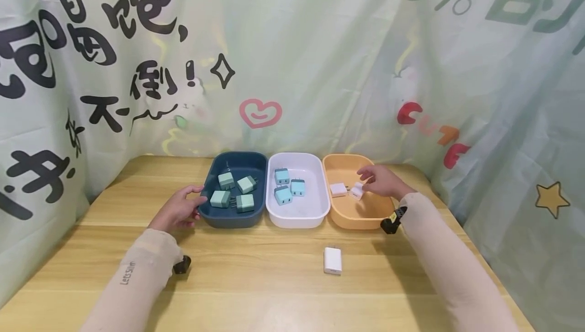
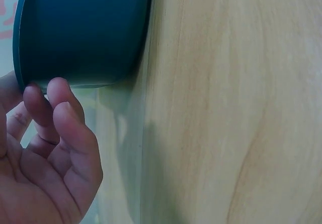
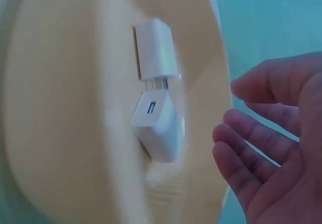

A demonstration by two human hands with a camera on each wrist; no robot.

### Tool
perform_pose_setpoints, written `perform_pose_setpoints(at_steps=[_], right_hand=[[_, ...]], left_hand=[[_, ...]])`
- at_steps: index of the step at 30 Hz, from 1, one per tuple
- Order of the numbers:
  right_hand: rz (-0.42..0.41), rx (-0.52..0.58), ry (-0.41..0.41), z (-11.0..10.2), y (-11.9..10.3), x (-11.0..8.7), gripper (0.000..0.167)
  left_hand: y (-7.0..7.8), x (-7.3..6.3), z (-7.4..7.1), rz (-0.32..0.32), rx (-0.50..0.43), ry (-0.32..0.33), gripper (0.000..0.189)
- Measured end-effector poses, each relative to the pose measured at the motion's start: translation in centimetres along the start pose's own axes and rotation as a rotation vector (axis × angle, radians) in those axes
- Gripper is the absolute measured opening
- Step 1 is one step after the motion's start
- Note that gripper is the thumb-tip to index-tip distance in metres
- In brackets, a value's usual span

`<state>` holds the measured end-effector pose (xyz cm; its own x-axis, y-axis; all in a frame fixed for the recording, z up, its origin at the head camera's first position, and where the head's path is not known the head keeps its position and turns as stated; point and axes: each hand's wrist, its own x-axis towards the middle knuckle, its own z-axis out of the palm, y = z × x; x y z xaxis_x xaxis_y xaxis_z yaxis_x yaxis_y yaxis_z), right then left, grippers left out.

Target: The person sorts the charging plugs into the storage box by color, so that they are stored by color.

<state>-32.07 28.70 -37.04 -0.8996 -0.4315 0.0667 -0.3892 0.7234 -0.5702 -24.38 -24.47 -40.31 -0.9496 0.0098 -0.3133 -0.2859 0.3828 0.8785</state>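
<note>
My left hand is at the left side of the dark blue tray; its fingers are bent at the rim and outer wall, as the left wrist view shows at the tray. Over the right part of the orange tray is my right hand, fingers loosely bent with nothing between them. Two white charger plugs lie in that tray, one with its prongs toward the other. In the right wrist view, the nearer charger plug sits apart from the fingertips.
Between the two trays stands a white tray with several blue charger plugs. Several pale green charger plugs lie in the dark blue tray. Another white charger plug lies on the wooden table in front. A printed curtain hangs behind.
</note>
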Motion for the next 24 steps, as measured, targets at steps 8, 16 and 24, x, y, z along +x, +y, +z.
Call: perform_pose_setpoints(at_steps=[8,16,24], right_hand=[[-0.04,0.024,-0.003,0.5,-1.9,-3.0,0.054],[-0.108,0.031,0.005,1.6,-3.2,-6.1,0.06],[-0.185,0.167,0.04,3.8,-4.0,-8.3,0.043]], left_hand=[[-0.1,0.0,0.0,0.02,-0.004,0.001,0.056],[-0.2,0.1,0.1,0.025,-0.002,0.001,0.055],[-0.3,0.2,0.0,0.011,-0.008,0.005,0.055]])
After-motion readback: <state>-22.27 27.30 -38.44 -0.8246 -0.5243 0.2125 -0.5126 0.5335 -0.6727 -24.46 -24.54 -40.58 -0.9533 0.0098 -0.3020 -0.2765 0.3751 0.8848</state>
